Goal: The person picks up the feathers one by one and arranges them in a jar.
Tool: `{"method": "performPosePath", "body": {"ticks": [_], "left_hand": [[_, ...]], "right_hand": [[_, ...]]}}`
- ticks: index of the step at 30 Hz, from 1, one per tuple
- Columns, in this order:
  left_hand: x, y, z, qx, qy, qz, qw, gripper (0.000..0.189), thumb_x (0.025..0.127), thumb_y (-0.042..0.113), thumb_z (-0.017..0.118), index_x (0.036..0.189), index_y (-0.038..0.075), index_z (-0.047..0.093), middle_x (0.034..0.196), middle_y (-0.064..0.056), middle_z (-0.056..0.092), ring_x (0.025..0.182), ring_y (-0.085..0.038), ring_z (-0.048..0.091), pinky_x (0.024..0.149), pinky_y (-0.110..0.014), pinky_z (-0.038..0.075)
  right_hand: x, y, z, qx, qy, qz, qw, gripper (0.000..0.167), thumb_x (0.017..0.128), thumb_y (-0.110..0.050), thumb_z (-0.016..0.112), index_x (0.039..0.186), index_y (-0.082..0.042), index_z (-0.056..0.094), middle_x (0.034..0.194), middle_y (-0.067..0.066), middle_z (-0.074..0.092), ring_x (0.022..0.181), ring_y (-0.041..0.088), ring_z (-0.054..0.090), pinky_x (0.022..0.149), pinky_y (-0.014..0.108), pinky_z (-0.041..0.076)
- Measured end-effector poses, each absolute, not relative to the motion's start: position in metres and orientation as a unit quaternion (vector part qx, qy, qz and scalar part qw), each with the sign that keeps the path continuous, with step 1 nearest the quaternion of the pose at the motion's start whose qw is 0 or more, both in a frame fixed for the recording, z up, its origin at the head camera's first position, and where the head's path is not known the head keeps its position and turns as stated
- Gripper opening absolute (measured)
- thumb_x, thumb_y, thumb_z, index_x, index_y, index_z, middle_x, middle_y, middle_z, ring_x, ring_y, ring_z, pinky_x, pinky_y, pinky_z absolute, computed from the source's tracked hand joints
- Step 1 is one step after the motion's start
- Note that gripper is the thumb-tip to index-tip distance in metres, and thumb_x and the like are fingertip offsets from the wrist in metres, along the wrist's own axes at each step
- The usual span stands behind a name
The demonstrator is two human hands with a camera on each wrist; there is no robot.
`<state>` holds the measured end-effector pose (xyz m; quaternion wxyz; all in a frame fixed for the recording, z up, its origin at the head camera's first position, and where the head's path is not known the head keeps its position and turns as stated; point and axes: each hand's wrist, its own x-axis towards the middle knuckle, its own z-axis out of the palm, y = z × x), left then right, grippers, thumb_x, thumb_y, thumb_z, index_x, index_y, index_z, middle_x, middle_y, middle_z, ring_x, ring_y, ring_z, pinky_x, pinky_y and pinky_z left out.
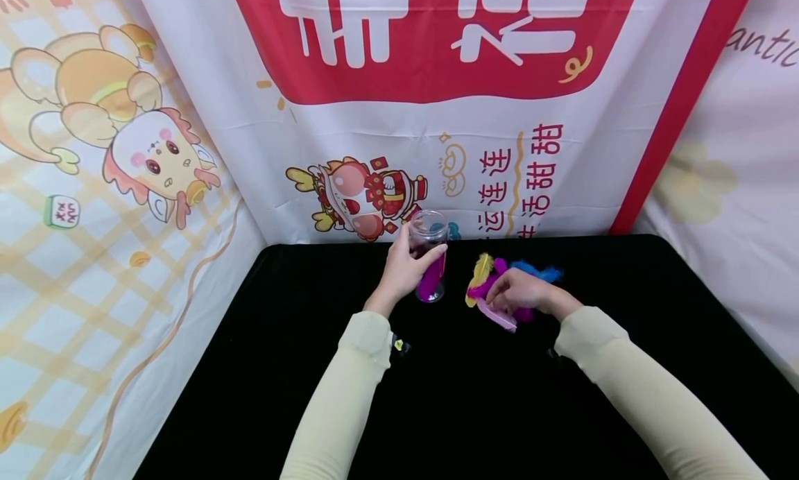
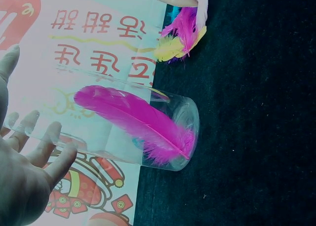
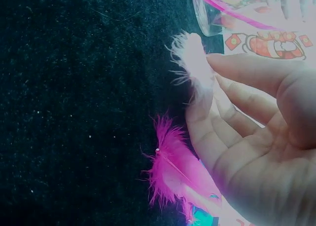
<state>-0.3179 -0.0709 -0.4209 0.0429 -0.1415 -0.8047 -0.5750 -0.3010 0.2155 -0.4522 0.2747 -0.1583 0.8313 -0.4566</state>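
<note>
My left hand (image 1: 401, 270) grips the upper part of a clear, tall jar (image 1: 429, 232), which stands upright near the back edge of the table. A bright magenta feather (image 2: 131, 115) leans inside that jar, its fluffy end at the bottom. To the right, my right hand (image 1: 521, 290) pinches a pale pink feather (image 3: 193, 68) between thumb and fingertips. Beneath and around that hand lies a small pile: a yellow feather (image 1: 479, 277), a blue feather (image 1: 539, 270) and magenta feathers (image 3: 175, 171), partly hidden by the hand.
The table has a black cloth (image 1: 437, 404). Behind it hangs a white and red printed curtain (image 1: 399, 126), close to the jar. Another patterned curtain (image 1: 112, 258) runs along the left side, and a pale one (image 1: 730, 209) along the right.
</note>
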Motion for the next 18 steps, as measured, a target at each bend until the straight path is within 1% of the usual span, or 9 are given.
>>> {"method": "performPosePath", "body": {"ticks": [4, 10, 13, 18], "left_hand": [[-0.318, -0.071, -0.422, -0.140, -0.805, -0.574, 0.043, 0.073, 0.090, 0.056, 0.074, 0.146, 0.025, 0.039, 0.142, 0.000, 0.052, 0.132, -0.020, 0.055, 0.108, -0.045, 0.047], [-0.318, -0.071, -0.423, -0.141, -0.808, -0.570, 0.047, 0.075, 0.089, 0.057, 0.074, 0.146, 0.023, 0.039, 0.142, -0.001, 0.052, 0.133, -0.021, 0.054, 0.108, -0.044, 0.048], [-0.318, -0.071, -0.423, -0.140, -0.809, -0.569, 0.048, 0.074, 0.090, 0.055, 0.074, 0.146, 0.022, 0.039, 0.142, -0.002, 0.052, 0.134, -0.021, 0.053, 0.108, -0.044, 0.048], [-0.318, -0.070, -0.423, -0.142, -0.805, -0.573, 0.053, 0.070, 0.091, 0.050, 0.076, 0.145, 0.021, 0.041, 0.143, -0.002, 0.051, 0.133, -0.022, 0.053, 0.108, -0.043, 0.047]], "right_hand": [[-0.300, 0.215, -0.453, -0.162, 0.827, -0.458, 0.281, 0.023, 0.093, -0.001, 0.065, 0.112, 0.012, 0.070, 0.098, 0.015, 0.075, 0.077, 0.018, 0.067, 0.071, 0.035, 0.059], [-0.299, 0.212, -0.457, -0.184, 0.843, -0.423, 0.276, 0.017, 0.094, -0.003, 0.066, 0.104, 0.009, 0.073, 0.093, 0.015, 0.076, 0.079, 0.021, 0.071, 0.070, 0.035, 0.059], [-0.298, 0.211, -0.458, -0.191, 0.853, -0.405, 0.267, 0.016, 0.095, -0.006, 0.067, 0.101, 0.006, 0.075, 0.092, 0.013, 0.076, 0.079, 0.022, 0.071, 0.067, 0.034, 0.058], [-0.295, 0.204, -0.456, -0.194, 0.859, -0.401, 0.253, 0.014, 0.091, -0.005, 0.068, 0.096, 0.006, 0.075, 0.089, 0.012, 0.075, 0.073, 0.020, 0.068, 0.060, 0.030, 0.051]]}}
